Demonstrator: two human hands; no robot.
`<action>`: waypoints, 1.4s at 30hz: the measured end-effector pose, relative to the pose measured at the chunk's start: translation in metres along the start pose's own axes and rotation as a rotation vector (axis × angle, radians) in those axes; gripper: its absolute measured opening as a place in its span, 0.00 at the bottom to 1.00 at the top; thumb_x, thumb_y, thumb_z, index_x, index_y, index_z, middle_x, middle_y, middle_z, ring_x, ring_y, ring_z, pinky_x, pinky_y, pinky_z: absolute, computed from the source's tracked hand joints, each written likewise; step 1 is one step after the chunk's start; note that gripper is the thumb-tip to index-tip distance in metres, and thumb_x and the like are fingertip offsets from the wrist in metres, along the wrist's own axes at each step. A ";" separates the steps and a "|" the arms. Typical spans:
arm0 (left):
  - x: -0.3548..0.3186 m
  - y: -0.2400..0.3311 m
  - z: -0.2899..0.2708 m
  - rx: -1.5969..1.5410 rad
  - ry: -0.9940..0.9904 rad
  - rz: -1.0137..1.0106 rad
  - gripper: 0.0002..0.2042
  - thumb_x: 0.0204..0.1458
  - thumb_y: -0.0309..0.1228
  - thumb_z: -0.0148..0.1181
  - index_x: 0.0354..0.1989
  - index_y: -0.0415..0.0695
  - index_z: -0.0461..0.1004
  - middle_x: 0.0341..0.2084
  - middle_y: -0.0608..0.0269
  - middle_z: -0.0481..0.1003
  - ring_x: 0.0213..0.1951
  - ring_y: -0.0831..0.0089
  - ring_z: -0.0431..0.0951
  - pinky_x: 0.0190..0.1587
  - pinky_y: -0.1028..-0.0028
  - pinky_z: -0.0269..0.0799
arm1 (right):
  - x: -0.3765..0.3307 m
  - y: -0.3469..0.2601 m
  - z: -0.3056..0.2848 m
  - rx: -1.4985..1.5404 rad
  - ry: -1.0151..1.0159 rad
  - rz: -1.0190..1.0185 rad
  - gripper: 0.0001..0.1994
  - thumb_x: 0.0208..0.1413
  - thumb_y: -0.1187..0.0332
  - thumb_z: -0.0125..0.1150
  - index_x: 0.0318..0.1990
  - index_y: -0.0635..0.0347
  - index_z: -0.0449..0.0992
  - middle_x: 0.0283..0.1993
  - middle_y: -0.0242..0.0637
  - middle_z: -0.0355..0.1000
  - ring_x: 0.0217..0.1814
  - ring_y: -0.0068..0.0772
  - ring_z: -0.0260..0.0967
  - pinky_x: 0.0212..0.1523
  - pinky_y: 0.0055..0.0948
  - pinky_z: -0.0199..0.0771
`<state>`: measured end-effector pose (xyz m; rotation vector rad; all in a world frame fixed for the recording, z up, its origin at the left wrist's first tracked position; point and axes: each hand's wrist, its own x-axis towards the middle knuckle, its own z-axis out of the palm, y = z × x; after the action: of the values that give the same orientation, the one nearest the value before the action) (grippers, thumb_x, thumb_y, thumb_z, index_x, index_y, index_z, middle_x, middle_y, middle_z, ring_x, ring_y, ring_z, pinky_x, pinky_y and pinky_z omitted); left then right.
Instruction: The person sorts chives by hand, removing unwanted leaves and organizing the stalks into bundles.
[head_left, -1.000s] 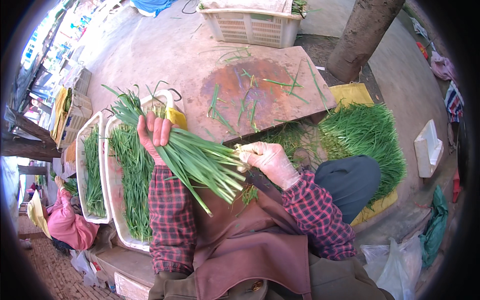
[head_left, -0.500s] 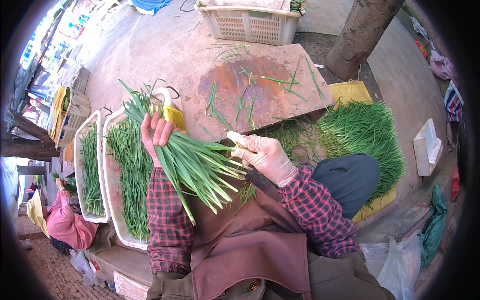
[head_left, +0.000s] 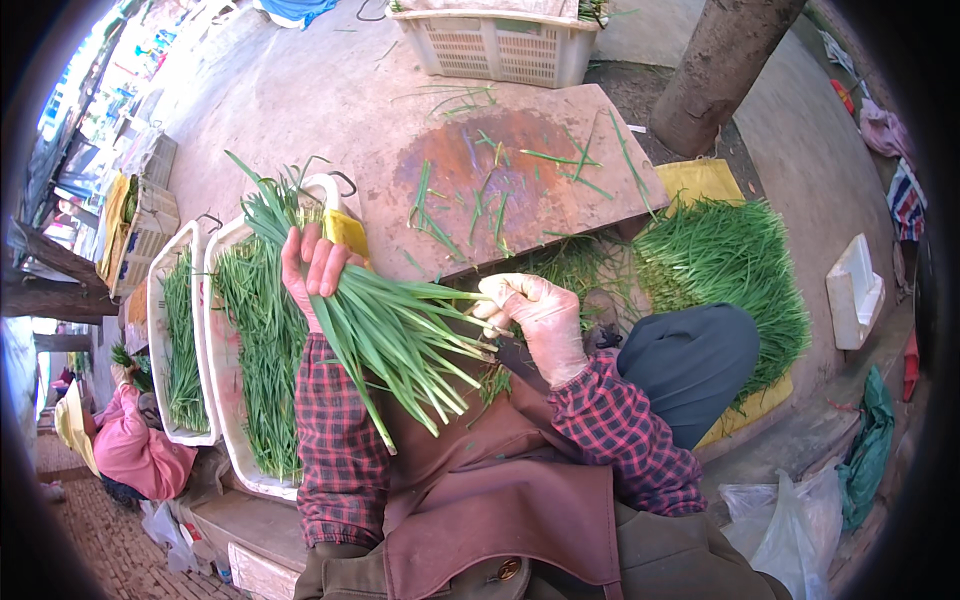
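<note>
My left hand [head_left: 318,268] is wrapped round a bunch of garlic chives [head_left: 385,320]. Their green leaves stick up past the fist, and the pale stem ends fan out toward the lower right. My right hand [head_left: 540,312], in a thin whitish glove, is closed in a pinch at the upper stem ends; it seems to grip the tip of one chive stem [head_left: 462,294], partly hidden by the fingers. Below the hands, a brown apron [head_left: 470,450] covers my lap, with a few green scraps on it.
Ahead lies a low board [head_left: 560,130] strewn with loose leaves. White tubs of chives [head_left: 262,350] stand at left; a large chive pile [head_left: 725,280] lies on yellow sacking at right. Farther off are a plastic crate [head_left: 500,48], a tree trunk [head_left: 715,80] and a person in pink [head_left: 140,440].
My right hand has shifted slightly to the right and turned more upright, its pinch still at the stem ends. The left hand and its bunch are almost unmoved.
</note>
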<state>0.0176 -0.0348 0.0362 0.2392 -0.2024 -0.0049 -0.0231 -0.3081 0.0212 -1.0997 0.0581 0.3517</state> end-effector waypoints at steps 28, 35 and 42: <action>0.016 0.012 -0.009 0.328 0.341 0.129 0.15 0.65 0.36 0.51 0.24 0.49 0.62 0.08 0.73 0.56 0.11 0.78 0.55 0.16 0.79 0.55 | 0.004 0.014 -0.066 -0.164 -0.032 0.177 0.11 0.63 0.70 0.59 0.44 0.70 0.80 0.32 0.36 0.78 0.27 0.22 0.72 0.32 0.21 0.72; 0.021 0.031 -0.028 0.329 0.603 0.241 0.14 0.61 0.34 0.55 0.24 0.49 0.62 0.11 0.70 0.58 0.15 0.76 0.58 0.19 0.77 0.58 | -0.004 -0.003 -0.067 -0.385 0.181 0.288 0.10 0.62 0.67 0.62 0.34 0.66 0.81 0.24 0.35 0.76 0.19 0.20 0.69 0.21 0.22 0.68; 0.036 0.021 -0.009 0.585 0.707 0.371 0.12 0.59 0.32 0.58 0.25 0.47 0.63 0.13 0.68 0.61 0.16 0.73 0.62 0.21 0.74 0.64 | 0.009 -0.042 -0.077 -0.558 0.309 -0.246 0.09 0.60 0.76 0.62 0.47 0.65 0.80 0.33 0.33 0.78 0.36 0.25 0.75 0.39 0.25 0.76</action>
<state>0.0540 -0.0132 0.0400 0.7628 0.4697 0.5068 0.0084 -0.3911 0.0201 -1.6895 0.1005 -0.0352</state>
